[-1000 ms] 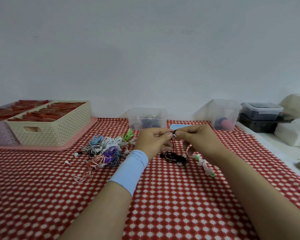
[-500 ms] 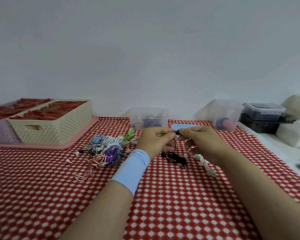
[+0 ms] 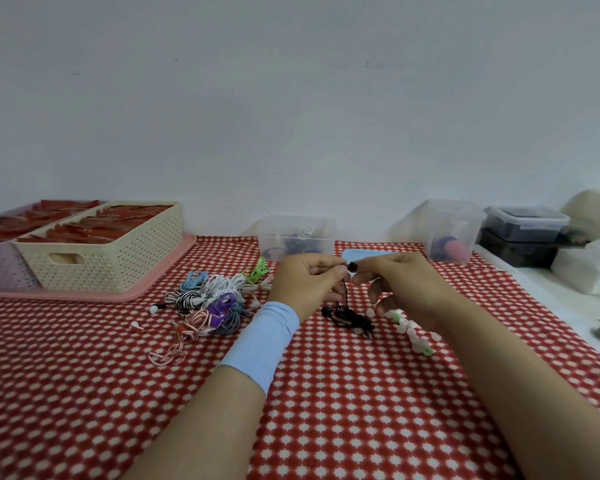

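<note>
Earbud: black earbud [image 3: 352, 266] held up between both hands, above the cloth [image 3: 326, 393], in front of the body.
Left hand: left hand [image 3: 305, 285] pinches the earbud's stem end with thumb and forefinger.
Right hand: right hand [image 3: 406, 282] pinches the earbud's head; its lower fingers are loosely spread.
Cord: cord [image 3: 349, 317] hangs from the earbud, its coil lying on the cloth below.
Change: fingertips were pressed together a second ago; now they sit slightly apart, so the earbud shows between them. The coil has not moved.
Meaning: likely a tip was just being seated or checked; whether it is on, I cannot tell.
Tips: row of loose tips [image 3: 413, 330] lies under the right wrist.
Pile: pile [image 3: 215, 299] of coloured earphones lies left of the hands.
</note>
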The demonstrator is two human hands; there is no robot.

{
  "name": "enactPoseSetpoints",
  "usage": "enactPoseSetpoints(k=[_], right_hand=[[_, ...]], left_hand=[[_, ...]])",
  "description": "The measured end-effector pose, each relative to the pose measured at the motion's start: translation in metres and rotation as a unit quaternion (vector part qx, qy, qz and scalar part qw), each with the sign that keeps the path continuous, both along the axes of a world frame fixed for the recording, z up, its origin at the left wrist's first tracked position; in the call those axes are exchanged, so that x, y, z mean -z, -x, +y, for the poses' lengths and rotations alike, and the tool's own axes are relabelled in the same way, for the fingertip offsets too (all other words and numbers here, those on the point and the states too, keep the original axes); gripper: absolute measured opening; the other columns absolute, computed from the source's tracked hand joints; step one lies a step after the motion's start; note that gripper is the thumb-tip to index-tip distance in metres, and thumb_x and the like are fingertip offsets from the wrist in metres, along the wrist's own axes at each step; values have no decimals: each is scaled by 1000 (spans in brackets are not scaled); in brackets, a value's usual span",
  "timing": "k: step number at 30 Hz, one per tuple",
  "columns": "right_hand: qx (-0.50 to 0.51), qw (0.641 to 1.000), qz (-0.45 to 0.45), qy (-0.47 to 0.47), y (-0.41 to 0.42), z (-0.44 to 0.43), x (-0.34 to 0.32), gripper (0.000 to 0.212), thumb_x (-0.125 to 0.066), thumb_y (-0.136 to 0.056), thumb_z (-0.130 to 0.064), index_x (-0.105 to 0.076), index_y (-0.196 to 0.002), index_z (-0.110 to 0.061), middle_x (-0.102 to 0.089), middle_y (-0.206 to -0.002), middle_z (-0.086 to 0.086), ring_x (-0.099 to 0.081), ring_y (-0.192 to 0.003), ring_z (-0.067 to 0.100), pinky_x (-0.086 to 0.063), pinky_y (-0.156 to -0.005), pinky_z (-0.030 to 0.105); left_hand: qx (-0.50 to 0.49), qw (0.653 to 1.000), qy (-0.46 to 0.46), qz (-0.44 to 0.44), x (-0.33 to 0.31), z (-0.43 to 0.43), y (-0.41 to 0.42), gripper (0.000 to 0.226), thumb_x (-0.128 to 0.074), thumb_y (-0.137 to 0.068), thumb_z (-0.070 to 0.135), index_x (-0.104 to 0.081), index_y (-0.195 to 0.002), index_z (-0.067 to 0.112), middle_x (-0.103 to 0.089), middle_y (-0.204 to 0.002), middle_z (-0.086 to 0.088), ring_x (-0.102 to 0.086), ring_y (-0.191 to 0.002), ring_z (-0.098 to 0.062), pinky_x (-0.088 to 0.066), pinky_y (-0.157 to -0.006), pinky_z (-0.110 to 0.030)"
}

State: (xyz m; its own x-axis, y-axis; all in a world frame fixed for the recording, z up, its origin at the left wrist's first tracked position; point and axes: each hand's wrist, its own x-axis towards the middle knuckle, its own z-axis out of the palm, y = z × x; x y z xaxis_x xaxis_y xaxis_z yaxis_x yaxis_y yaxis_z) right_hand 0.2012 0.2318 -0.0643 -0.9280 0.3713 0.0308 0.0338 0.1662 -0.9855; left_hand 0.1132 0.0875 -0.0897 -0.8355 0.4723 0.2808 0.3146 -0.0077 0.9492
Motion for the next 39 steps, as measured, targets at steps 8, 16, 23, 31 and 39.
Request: enactPoseSetpoints(k=[8, 16, 23, 31, 39], right_hand=[[-38, 998, -7, 52, -2, 7, 2, 18, -69, -92, -15, -77, -101, -2, -75, -84, 7, -60, -60, 14, -52, -50, 26], [-63, 992, -49, 101, -1, 12, 2, 13, -74, -83, -18, -81, -90, -10, -75, -85, 6, -63, -63, 13, -52, -47, 24], [-50, 997, -35, 52, -2, 9, 1, 9, -73, -88, -12, -80, -85, -7, -73, -75, 6, -63, -58, 14, -56, -51, 27], [-40, 998, -24, 36, -6, 11, -2, 15, -71, -90, -16, -78, -95, -4, -75, -85, 9, -62, -57, 16, -54, -49, 27], [-25, 998, -46, 37, -5, 11, -2, 18, -70, -92, -20, -78, -94, -5, -76, -84, 7, -62, -59, 14, -57, -55, 30]], left_hand=[[30, 1000, 0, -3, -1, -3, 1, 19, -67, -90, 4, -74, -107, 9, -75, -90, -4, -74, -72, -17, -60, -61, -26], [58, 998, -2, -11, -2, -4, 0, 18, -66, -89, 2, -74, -104, 8, -74, -85, -2, -71, -68, -13, -58, -59, -24], [65, 998, 15, 2, -2, -5, -1, 16, -66, -90, 2, -74, -94, 15, -73, -77, -5, -70, -59, -12, -55, -57, -18], [51, 998, 24, 23, -2, -2, -1, 18, -66, -90, 3, -75, -97, 16, -74, -77, 1, -71, -61, -12, -57, -59, -19], [30, 998, 32, 42, 3, 4, -2, 18, -65, -91, 2, -74, -106, 7, -74, -81, 0, -71, -63, -12, -59, -62, -23]])
